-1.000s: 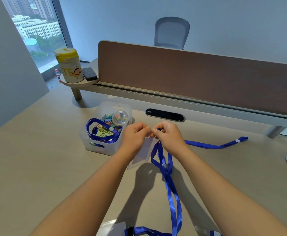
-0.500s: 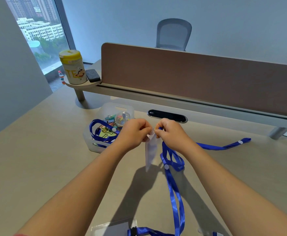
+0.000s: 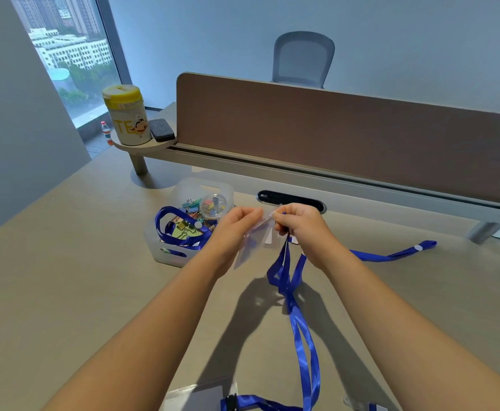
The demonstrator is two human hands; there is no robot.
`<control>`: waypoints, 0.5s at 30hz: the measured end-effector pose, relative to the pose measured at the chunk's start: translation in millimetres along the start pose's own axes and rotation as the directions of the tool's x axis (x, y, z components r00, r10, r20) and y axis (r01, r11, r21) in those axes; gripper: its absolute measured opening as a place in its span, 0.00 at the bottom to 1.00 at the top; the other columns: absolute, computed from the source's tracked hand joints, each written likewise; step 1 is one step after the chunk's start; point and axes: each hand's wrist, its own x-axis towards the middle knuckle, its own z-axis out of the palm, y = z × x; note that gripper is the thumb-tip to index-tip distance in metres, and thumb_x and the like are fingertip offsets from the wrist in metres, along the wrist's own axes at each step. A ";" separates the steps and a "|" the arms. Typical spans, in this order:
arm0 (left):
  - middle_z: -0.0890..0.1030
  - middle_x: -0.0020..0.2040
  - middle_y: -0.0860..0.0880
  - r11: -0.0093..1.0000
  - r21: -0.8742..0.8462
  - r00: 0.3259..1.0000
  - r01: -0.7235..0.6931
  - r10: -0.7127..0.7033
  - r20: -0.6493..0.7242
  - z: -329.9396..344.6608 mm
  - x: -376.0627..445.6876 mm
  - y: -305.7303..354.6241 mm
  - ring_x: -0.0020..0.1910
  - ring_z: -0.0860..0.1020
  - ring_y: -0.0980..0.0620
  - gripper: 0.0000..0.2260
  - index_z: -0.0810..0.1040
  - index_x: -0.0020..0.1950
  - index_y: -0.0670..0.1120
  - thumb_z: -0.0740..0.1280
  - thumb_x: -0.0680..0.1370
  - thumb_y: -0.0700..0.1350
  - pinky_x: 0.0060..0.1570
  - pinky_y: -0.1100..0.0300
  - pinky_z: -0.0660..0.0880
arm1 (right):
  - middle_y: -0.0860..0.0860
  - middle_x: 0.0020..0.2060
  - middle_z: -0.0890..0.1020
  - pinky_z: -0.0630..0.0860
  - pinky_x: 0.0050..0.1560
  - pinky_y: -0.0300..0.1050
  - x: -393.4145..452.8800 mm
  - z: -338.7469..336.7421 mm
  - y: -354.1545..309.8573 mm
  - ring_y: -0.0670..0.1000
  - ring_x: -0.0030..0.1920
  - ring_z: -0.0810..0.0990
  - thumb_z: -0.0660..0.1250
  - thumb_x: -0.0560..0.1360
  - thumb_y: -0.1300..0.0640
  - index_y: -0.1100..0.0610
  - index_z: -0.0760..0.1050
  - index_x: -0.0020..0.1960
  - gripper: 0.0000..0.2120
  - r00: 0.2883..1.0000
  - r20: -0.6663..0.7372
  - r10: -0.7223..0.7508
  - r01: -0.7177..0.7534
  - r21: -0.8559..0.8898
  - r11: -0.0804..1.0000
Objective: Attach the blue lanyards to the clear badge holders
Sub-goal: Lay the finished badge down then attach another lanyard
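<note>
Head view: both hands are raised above the beige worktop [image 3: 65,292]. The left hand [image 3: 236,226] pinches the top edge of a clear plastic badge holder [image 3: 257,235], grip closed on it; the holder hangs tilted between the two hands. The right hand [image 3: 299,226] is closed on the clip end of a blue ribbon lanyard [image 3: 296,315], held touching the holder's top edge. The lanyard loop drops to the worktop and runs toward the near edge. A second blue lanyard [image 3: 391,256] lies flat to the right. A translucent white bin [image 3: 165,250] just left of the left hand holds another blue lanyard [image 3: 177,232] and binder clips.
</note>
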 end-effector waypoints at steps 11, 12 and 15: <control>0.81 0.48 0.44 0.830 0.511 0.926 -0.225 0.345 -0.153 9.1 -5.2 -8.1 0.46 0.76 0.50 0.08 0.78 0.53 0.40 0.61 0.77 0.38 0.48 0.55 0.75 | 0.50 0.21 0.68 0.57 0.16 0.31 0.9 -23.1 -15.7 0.41 0.15 0.60 0.58 0.77 0.65 0.60 0.69 0.34 0.13 0.984 0.036 0.174 -0.176 0.331 0.927; 0.82 0.48 0.43 0.787 0.567 0.893 -0.243 0.410 -0.187 8.8 -5.5 -6.9 0.44 0.76 0.51 0.08 0.79 0.52 0.40 0.61 0.77 0.39 0.47 0.54 0.75 | 0.50 0.22 0.67 0.56 0.16 0.32 0.2 -26.5 -16.4 0.42 0.15 0.60 0.59 0.76 0.65 0.60 0.68 0.33 0.13 0.983 0.023 0.183 -0.182 0.254 0.950; 0.81 0.45 0.40 0.620 0.712 0.785 -0.330 0.599 -0.158 8.7 -6.6 -1.7 0.42 0.74 0.49 0.08 0.79 0.49 0.37 0.63 0.76 0.39 0.40 0.56 0.72 | 0.53 0.25 0.67 0.58 0.21 0.36 -2.4 -35.6 -15.8 0.46 0.21 0.60 0.61 0.74 0.65 0.65 0.72 0.34 0.10 0.983 -0.026 0.183 -0.185 -0.092 0.978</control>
